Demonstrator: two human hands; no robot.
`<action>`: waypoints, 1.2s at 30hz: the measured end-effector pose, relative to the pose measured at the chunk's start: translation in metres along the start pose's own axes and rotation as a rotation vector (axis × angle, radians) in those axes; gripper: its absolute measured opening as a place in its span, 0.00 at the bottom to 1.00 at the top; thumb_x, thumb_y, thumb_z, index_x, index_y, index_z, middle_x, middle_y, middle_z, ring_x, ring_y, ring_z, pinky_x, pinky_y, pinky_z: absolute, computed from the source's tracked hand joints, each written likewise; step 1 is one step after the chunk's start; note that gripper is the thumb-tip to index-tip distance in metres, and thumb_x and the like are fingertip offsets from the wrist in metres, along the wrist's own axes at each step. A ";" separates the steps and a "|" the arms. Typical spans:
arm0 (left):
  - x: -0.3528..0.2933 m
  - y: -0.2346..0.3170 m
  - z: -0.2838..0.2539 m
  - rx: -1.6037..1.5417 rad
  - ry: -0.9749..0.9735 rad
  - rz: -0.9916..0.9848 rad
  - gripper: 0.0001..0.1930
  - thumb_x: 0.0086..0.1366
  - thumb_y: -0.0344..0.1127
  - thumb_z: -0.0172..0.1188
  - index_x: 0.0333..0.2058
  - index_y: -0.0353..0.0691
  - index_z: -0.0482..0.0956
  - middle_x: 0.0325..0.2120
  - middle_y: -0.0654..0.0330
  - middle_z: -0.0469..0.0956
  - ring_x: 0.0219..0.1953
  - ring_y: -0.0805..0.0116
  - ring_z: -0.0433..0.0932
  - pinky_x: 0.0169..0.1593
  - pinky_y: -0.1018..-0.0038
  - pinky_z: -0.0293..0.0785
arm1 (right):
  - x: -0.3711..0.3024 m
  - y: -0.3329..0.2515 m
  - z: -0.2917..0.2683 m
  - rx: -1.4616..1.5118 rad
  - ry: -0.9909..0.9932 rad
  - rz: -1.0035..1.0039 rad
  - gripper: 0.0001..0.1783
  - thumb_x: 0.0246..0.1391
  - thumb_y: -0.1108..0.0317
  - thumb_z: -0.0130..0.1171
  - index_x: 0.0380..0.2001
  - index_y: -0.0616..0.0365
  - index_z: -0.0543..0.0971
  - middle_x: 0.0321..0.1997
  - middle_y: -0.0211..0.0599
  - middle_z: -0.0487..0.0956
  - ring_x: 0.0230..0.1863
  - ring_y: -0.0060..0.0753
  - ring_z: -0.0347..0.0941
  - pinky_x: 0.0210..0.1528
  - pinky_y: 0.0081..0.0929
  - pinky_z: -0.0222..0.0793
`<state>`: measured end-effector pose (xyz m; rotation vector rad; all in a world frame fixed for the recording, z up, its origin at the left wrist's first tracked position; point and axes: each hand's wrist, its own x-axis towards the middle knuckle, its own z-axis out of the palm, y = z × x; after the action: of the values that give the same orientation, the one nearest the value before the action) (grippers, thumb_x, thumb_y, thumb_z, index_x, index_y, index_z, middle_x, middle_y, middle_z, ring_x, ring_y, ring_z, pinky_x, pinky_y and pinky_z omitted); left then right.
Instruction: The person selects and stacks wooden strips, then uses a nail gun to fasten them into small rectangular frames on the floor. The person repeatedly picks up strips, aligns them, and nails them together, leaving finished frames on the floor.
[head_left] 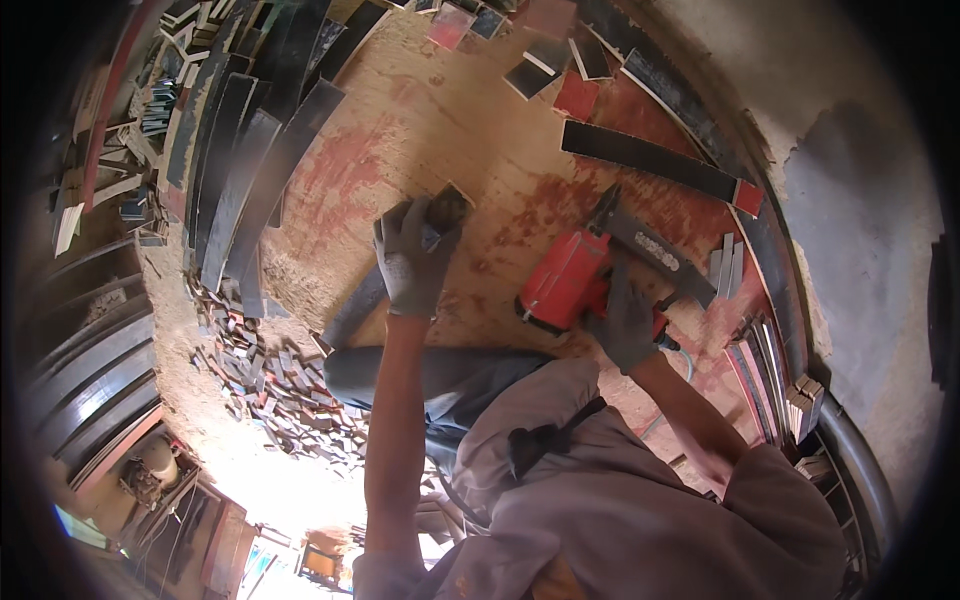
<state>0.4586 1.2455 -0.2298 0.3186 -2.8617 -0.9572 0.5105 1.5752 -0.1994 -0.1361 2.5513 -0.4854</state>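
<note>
My left hand [408, 268], in a grey work glove, is closed around a long dark board strip [356, 303]. The strip runs at a slant from near my knee up past my fingers, and its far end has a rough, dark patch. To the right, my gloved right hand [626, 322] grips a red nail gun [566, 278] by its handle. The gun's dark nose points away from me, and its long grey magazine [660, 257] stretches to the right. The nose is apart from the strip in my left hand.
Dark board strips [280, 180] lie stacked at the left. A heap of small offcuts [285, 400] covers the floor beside my leg. One black strip [650, 160] lies beyond the gun. Thin grey pieces [727, 266] and upright boards [757, 380] stand near the right wall.
</note>
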 end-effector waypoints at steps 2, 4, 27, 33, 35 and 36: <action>0.004 0.002 0.001 0.033 0.001 0.005 0.30 0.49 0.38 0.77 0.52 0.43 0.80 0.47 0.51 0.76 0.50 0.49 0.73 0.55 0.55 0.72 | 0.004 0.004 0.008 -0.003 -0.006 0.004 0.63 0.46 0.59 0.72 0.75 0.69 0.43 0.61 0.57 0.74 0.56 0.62 0.71 0.61 0.50 0.65; 0.006 0.003 0.002 0.082 0.003 0.021 0.30 0.49 0.37 0.79 0.51 0.40 0.81 0.45 0.51 0.76 0.49 0.51 0.75 0.52 0.57 0.75 | 0.005 0.010 0.016 0.049 0.026 -0.013 0.63 0.45 0.61 0.72 0.76 0.66 0.43 0.61 0.56 0.74 0.57 0.62 0.71 0.61 0.50 0.65; 0.009 -0.015 0.001 -0.012 -0.038 0.077 0.26 0.49 0.43 0.75 0.48 0.44 0.80 0.42 0.54 0.76 0.47 0.48 0.71 0.52 0.54 0.70 | 0.006 -0.013 -0.004 -0.031 -0.308 -0.374 0.31 0.69 0.63 0.53 0.73 0.44 0.62 0.71 0.39 0.65 0.68 0.34 0.63 0.66 0.27 0.62; 0.009 -0.019 0.005 -0.030 -0.037 0.029 0.26 0.49 0.44 0.75 0.46 0.45 0.80 0.40 0.56 0.76 0.47 0.48 0.71 0.52 0.54 0.70 | 0.045 -0.103 -0.071 1.144 -0.579 0.477 0.36 0.67 0.66 0.61 0.74 0.46 0.60 0.38 0.31 0.74 0.34 0.25 0.71 0.37 0.26 0.69; 0.010 -0.018 0.003 -0.044 -0.045 0.025 0.25 0.49 0.43 0.75 0.46 0.46 0.80 0.41 0.56 0.76 0.47 0.48 0.71 0.51 0.54 0.70 | 0.049 -0.120 -0.078 1.478 -0.573 0.779 0.36 0.67 0.66 0.61 0.74 0.47 0.60 0.31 0.29 0.73 0.27 0.21 0.69 0.30 0.24 0.68; 0.009 -0.017 0.001 -0.056 -0.047 0.022 0.25 0.50 0.42 0.74 0.46 0.46 0.79 0.42 0.56 0.75 0.48 0.48 0.71 0.51 0.53 0.70 | 0.050 -0.128 -0.081 1.617 -0.547 0.898 0.35 0.67 0.66 0.61 0.74 0.47 0.60 0.28 0.28 0.73 0.25 0.19 0.69 0.28 0.24 0.67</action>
<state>0.4526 1.2308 -0.2411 0.2621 -2.8679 -1.0524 0.4260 1.4718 -0.1125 1.1612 0.9082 -1.5634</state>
